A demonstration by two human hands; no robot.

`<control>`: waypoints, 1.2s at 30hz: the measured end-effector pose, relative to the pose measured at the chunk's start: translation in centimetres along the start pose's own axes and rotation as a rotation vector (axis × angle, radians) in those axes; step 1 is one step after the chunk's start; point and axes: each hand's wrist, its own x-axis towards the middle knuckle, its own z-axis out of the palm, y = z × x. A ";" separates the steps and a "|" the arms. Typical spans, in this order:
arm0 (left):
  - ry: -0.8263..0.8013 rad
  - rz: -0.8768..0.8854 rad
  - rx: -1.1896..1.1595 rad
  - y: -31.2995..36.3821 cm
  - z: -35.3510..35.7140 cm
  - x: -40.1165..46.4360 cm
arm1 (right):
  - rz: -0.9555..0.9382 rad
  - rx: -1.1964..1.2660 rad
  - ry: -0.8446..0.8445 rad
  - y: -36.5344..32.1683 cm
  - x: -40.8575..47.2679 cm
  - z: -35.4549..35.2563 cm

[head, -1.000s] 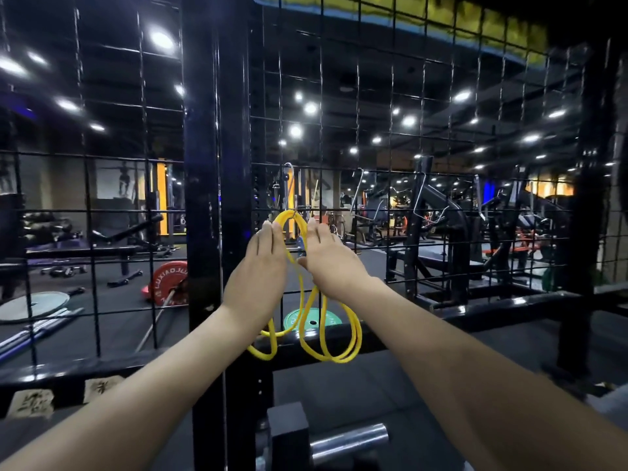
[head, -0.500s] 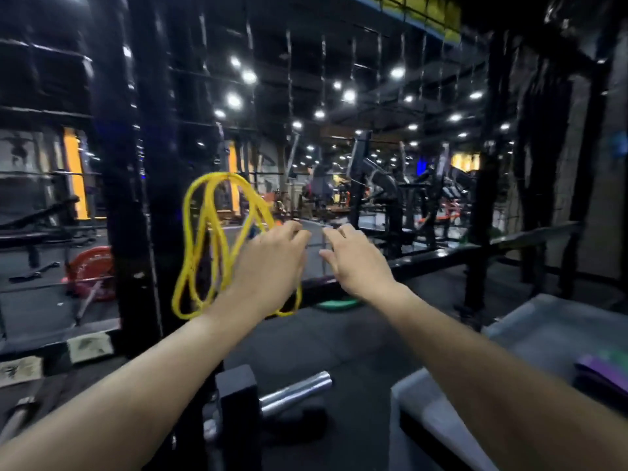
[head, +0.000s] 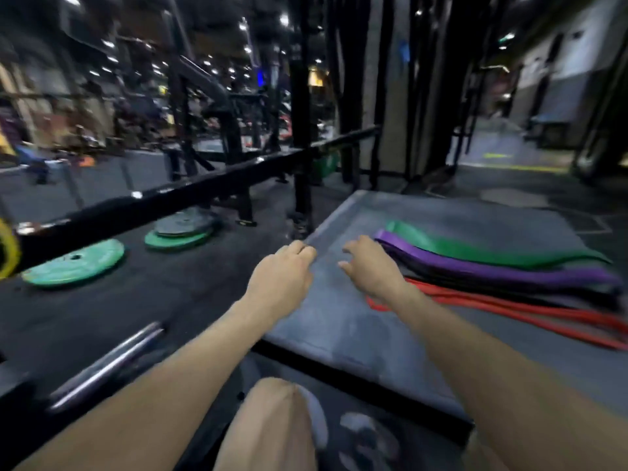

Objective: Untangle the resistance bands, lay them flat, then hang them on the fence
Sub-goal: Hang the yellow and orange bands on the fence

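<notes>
Several resistance bands lie flat side by side on a grey mat [head: 339,321]: a green band [head: 475,248], a purple band [head: 503,270], a black band [head: 475,283] and a red band [head: 530,312]. My right hand [head: 370,266] hovers with loosely curled fingers over the near ends of the purple and black bands, holding nothing. My left hand [head: 282,277] is beside it over the mat's left edge, fingers loosely curled, empty. A yellow band [head: 8,249] shows at the far left edge by the fence. The view is motion-blurred.
A black fence rail [head: 204,185] runs across the left. Green weight plates [head: 74,263] and a stack of plates [head: 180,232] lie on the dark floor. A barbell sleeve [head: 108,365] sticks out at lower left. My knee [head: 268,426] is at the bottom.
Both hands left the yellow band hanging on the fence and swung right and down to the mat. The view turned right, bringing the laid-out bands into sight.
</notes>
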 end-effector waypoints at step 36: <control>-0.273 0.476 -0.114 20.8 19.6 15.0 | 0.385 -0.240 0.017 28.8 -7.5 -0.1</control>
